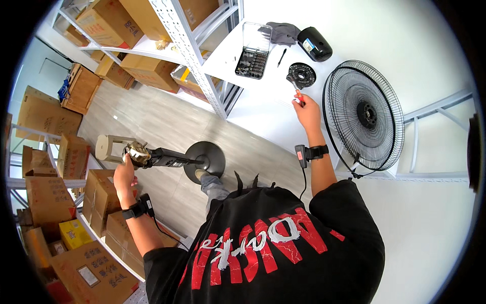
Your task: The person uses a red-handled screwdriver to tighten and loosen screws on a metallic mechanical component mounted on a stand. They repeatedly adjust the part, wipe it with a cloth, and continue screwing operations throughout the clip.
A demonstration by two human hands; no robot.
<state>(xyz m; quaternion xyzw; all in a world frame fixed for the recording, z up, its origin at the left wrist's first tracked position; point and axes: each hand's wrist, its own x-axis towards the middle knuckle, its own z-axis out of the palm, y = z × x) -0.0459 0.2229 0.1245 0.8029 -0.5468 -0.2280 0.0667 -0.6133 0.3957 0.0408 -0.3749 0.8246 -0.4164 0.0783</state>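
My left hand (125,175) is closed around the exposed motor head (137,153) of a standing fan, whose pole and round black base (205,162) rest on the floor. The pole leans nearly sideways in the view. Over the white table, my right hand (307,112) grips a red-handled tool (299,96) with a metal shaft; its exact kind is hard to make out. The tool's tip is beside a round black slotted disc (302,75) on the table. Near it are an open bit set case (252,62), a thin black stick (282,57) and a black motor cover (314,44).
A round wire fan guard (365,115) leans at the table's right side. A grey cloth (281,33) lies at the back. White shelving (190,50) with cardboard boxes (109,23) stands to the left, and more boxes (91,273) fill shelves at the lower left.
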